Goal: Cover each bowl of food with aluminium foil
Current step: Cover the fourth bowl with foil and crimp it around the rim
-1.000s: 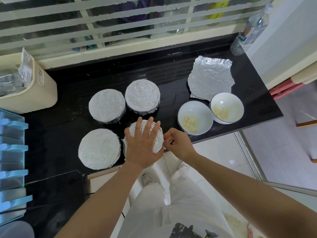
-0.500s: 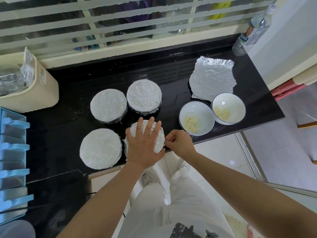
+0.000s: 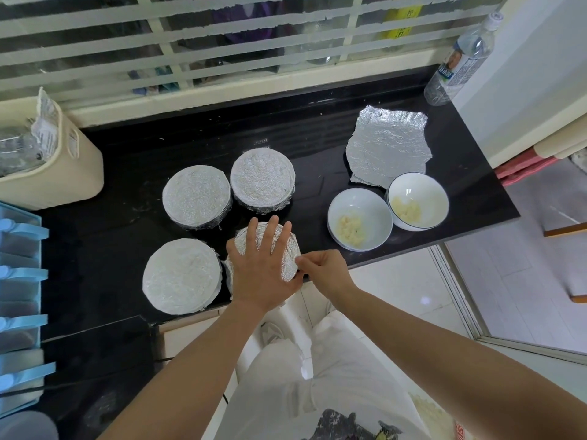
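Observation:
My left hand presses flat, fingers spread, on the foil top of a bowl at the counter's front edge. At that bowl's right rim my right hand pinches the foil. Three more foil-covered bowls stand nearby: front left, back left and back middle. Two white bowls with pale food stand uncovered to the right, the nearer and the farther. A loose foil sheet lies flat behind them.
The black counter ends just right of the uncovered bowls. A plastic water bottle stands at the back right corner. A cream bin sits at the back left, with a blue rack along the left edge.
My right hand has slid a little down along the bowl's right rim, still pinching the foil. The left hand stays pressed on top.

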